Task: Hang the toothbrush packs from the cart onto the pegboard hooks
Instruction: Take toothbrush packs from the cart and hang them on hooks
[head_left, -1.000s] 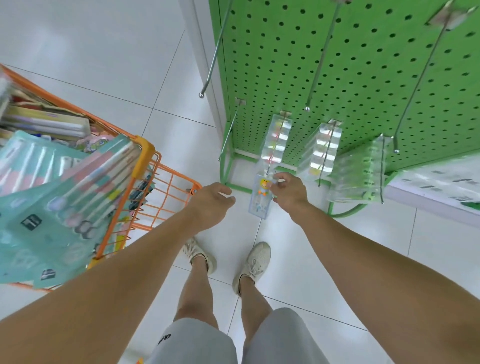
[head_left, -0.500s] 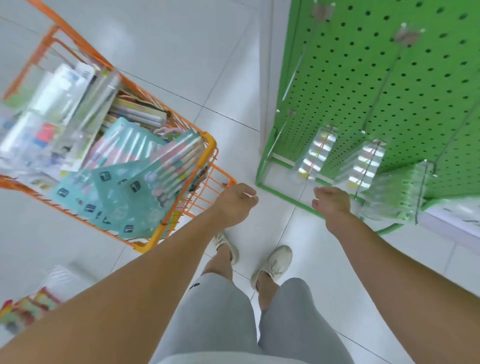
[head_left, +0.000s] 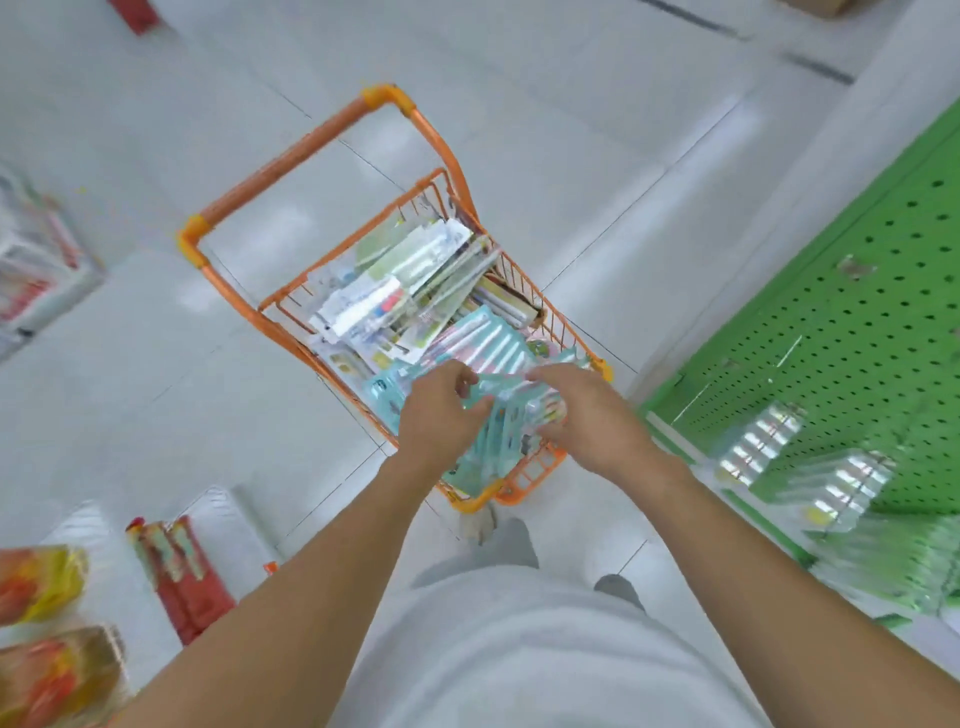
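Both hands are down in the near end of the orange cart (head_left: 291, 156), working at the teal toothbrush packs (head_left: 488, 447) that lie on top of the heap. The left hand (head_left: 441, 410) has its fingers curled over the edge of the top pack, thumb and fingertips seeming to pinch the card. The right hand (head_left: 587, 415) lies over the same pack from the other side with its fingers bent down onto it; motion blur hides whether it really grips or only steadies, so I cannot tell.

The pack sits directly under and between the 2 hands, its long axis running roughly from the person's body out along the cart. Both hands touch it, and the left seems to have the firmer hold.

The green pegboard (head_left: 857, 332) stands off to the person's right, well apart from the cart, with clear packs (head_left: 810, 467) already hung on its lower hooks. In my judgement the coming move is a lift out of the cart and a swing to the right, which suits the right hand as carrier.
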